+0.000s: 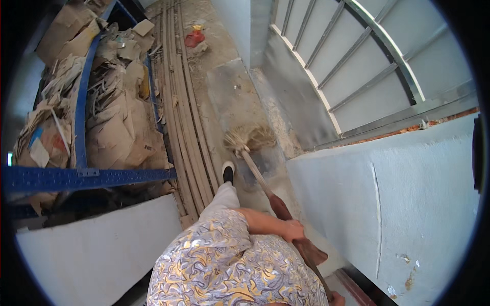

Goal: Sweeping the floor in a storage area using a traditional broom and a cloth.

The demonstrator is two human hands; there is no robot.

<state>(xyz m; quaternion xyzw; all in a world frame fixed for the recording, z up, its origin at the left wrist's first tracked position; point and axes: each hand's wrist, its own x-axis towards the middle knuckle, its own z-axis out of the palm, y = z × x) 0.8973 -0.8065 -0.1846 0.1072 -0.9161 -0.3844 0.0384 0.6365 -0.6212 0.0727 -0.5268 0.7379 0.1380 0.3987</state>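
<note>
My left hand (294,230) is closed around the wooden handle of a broom (257,170), with the arm reaching across my front. Reddish-brown material wraps the handle on both sides of this hand. Lower down, at the bottom edge, my right hand (337,299) is partly in view at the handle's near end; its fingers are mostly hidden. The straw broom head (250,137) rests on the dusty concrete floor, its bristles spread and blurred. One foot in a black and white shoe (228,174) is just left of the broom head's near side.
Long wooden strips (178,114) lie along the floor at left. Beyond them, a blue metal rack (80,114) holds heaped torn cardboard (115,126). A red plastic bag (194,38) lies farther ahead. At right are a low white wall (344,199) and a metal-framed gate or window (317,82).
</note>
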